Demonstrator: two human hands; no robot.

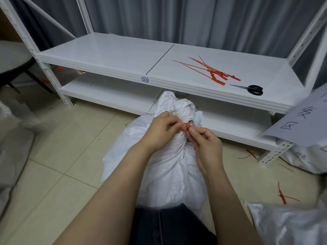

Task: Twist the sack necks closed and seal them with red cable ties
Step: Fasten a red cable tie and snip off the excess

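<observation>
Head view | shelf label [145,79] reads "2-2" | left hand [160,130] and right hand [206,145] pinch red cable tie [185,127] at sack neck [182,112] | tiled floor [70,138] spreads leftward

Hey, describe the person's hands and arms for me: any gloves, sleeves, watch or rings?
Both forearms are bare, with no sleeves in view. The left hand and right hand wear no gloves, and no watch, bracelet or ring shows on either. The nails that show look short and unpainted.
</observation>
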